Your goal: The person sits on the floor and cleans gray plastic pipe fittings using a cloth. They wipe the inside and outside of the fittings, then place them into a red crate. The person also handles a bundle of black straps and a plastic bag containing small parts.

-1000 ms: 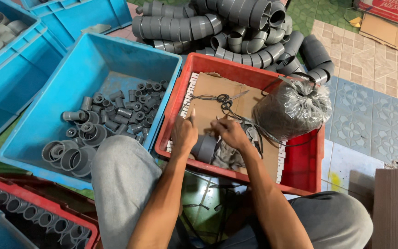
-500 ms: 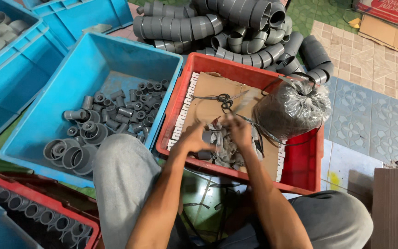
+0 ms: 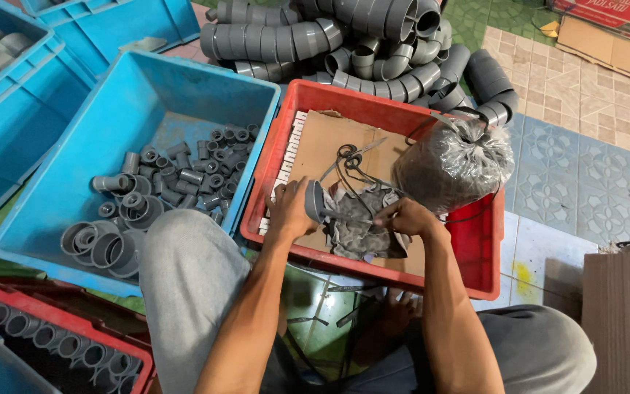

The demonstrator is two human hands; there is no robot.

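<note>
My left hand holds a short grey pipe fitting on edge over the red crate. My right hand pinches a thin tool against the fitting, above a dirty grey rag. The rag lies on a sheet of brown cardboard that lines the crate. Black scissors lie on the cardboard just beyond my hands. A clear bag stuffed with dark rings sits in the crate's right side.
A blue crate on the left holds several grey pipe fittings. Large grey pipe elbows are piled behind both crates. More blue crates stand far left, a red crate of fittings at bottom left. Tiled floor lies to the right.
My hands lifted the grey fitting off the rag and turned it on edge. My right hand moved right and now holds a thin tool to it.
</note>
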